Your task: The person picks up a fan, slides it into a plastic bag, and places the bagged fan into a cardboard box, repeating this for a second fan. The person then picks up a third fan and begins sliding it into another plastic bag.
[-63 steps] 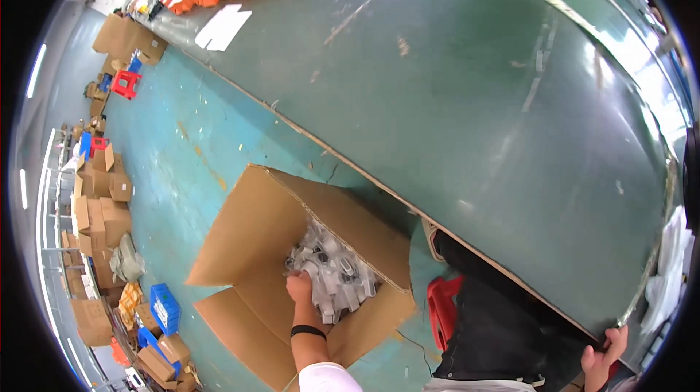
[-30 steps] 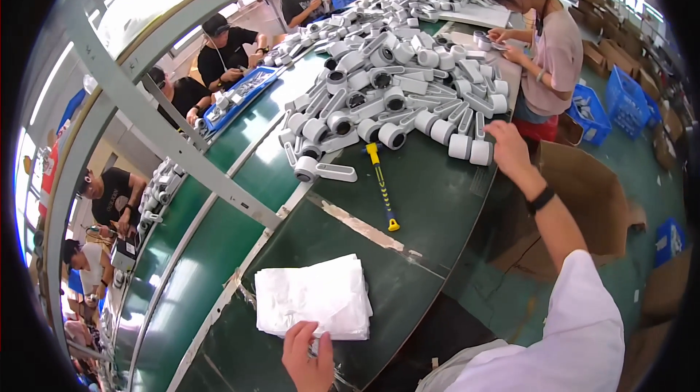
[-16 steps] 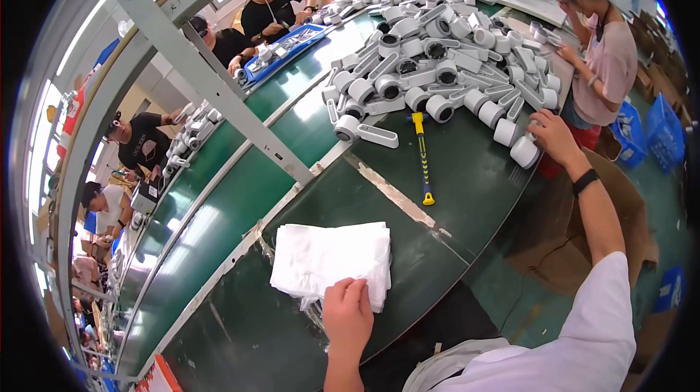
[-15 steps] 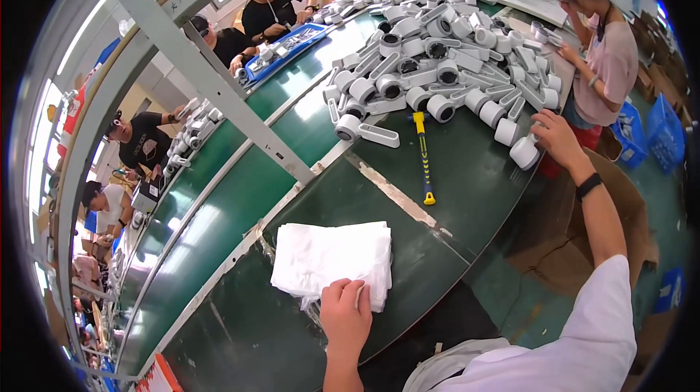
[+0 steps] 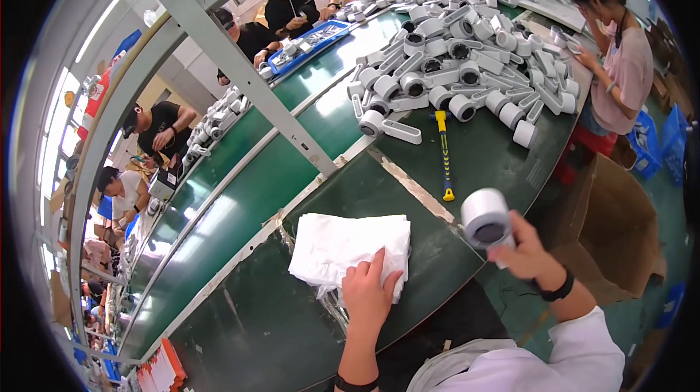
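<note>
My left hand (image 5: 370, 288) rests on a stack of thin white plastic bags (image 5: 346, 242), index finger stretched out and thumb apart, gripping nothing that I can see. In my right hand (image 5: 529, 250) is a white handled part with a round cylindrical head (image 5: 485, 217). It is lifted above the table edge, its dark round opening facing toward me, its handle mostly hidden by my fingers. A yellow and blue hammer (image 5: 445, 158) lies between the bags and a big heap of similar white and grey parts (image 5: 467, 64).
The green table (image 5: 248, 297) curves along my front. A metal post (image 5: 240, 71) slants over it. An open cardboard box (image 5: 612, 231) stands on the floor at the right. Co-workers sit across, and one person (image 5: 620, 64) stands at the far right. A blue tray (image 5: 310, 45) holds parts.
My right hand has picked a white part off the heap's near edge and brought it toward me. My left index finger has straightened on the bags. The view has shifted slightly.
</note>
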